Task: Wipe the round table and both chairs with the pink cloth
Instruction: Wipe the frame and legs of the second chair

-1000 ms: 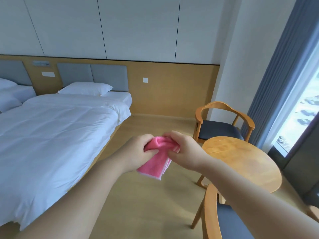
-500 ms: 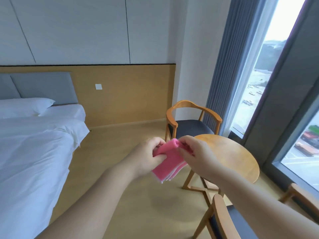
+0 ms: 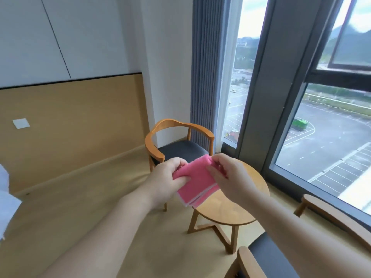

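A folded pink cloth (image 3: 197, 180) is held in the air in front of me, above the near edge of the round wooden table (image 3: 230, 209). My left hand (image 3: 167, 181) pinches its left edge and my right hand (image 3: 226, 177) pinches its upper right corner. One wooden chair with a dark seat (image 3: 178, 141) stands beyond the table by the curtain. The second chair (image 3: 261, 259) is close below me at the lower right, partly hidden by my right arm.
A tall window with a dark frame (image 3: 267, 109) runs along the right. A grey curtain (image 3: 204, 67) hangs behind the far chair. White bedding (image 3: 6, 205) shows at the left edge. Open wooden floor (image 3: 84, 207) lies left of the table.
The view has swung right, from the beds to the window, and moved closer to the table. Both hands still hold the pink cloth, which now hangs over the table's edge.
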The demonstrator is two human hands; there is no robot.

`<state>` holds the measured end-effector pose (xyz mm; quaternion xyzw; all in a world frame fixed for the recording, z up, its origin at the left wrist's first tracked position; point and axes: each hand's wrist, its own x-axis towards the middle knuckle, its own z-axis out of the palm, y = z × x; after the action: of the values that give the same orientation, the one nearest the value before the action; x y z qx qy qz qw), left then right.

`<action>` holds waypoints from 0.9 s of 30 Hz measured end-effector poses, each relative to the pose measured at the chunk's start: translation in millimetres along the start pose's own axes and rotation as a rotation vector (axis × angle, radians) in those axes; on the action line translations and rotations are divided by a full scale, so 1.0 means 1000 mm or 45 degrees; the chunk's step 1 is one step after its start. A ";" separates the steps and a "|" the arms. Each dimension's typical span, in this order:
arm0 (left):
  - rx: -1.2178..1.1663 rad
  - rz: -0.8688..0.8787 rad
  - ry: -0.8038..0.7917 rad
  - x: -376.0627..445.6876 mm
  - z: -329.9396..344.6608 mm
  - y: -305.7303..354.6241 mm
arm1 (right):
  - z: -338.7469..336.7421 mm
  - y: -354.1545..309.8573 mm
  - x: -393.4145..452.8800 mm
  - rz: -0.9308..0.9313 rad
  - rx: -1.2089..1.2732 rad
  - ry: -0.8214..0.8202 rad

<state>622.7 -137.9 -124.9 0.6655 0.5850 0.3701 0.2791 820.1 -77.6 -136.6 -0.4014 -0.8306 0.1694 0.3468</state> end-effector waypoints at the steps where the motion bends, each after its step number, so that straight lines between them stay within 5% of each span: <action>1: -0.001 0.031 -0.022 0.013 0.000 -0.004 | 0.000 0.006 0.005 0.033 -0.025 0.022; 13: -0.261 0.386 -0.461 0.105 0.055 -0.068 | 0.038 0.047 -0.039 0.711 -0.104 0.583; 21: -0.377 0.421 -0.892 0.067 0.156 -0.105 | 0.082 0.050 -0.157 0.914 -0.485 0.659; 27: -0.397 0.507 -0.971 0.009 0.268 -0.133 | 0.112 0.090 -0.274 1.041 -0.696 0.789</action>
<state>766.5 -91.1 -383.0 0.8038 0.2384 0.2289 0.4946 909.8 -236.4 -386.1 -0.7954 -0.4813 -0.0566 0.3640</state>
